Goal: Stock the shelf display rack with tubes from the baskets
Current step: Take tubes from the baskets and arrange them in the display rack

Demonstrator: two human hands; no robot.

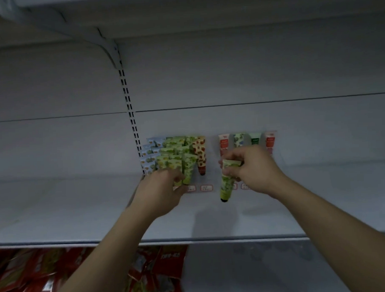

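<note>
Writing on tubes and front price tags (206,187) too blurred to read. Display rack (212,158) at shelf (79,206) rear holds blue, green, red tubes, caps down. L hand (160,191) pinches a racked green tube (188,170); R hand (254,169) grips loose green tube (226,184), cap down, at rack's front-centre.

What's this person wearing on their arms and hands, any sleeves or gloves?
The left forearm and right forearm are bare to the frame's edge, no sleeves. The left hand and right hand are gloveless; no watch or ring shows in this view.
</note>
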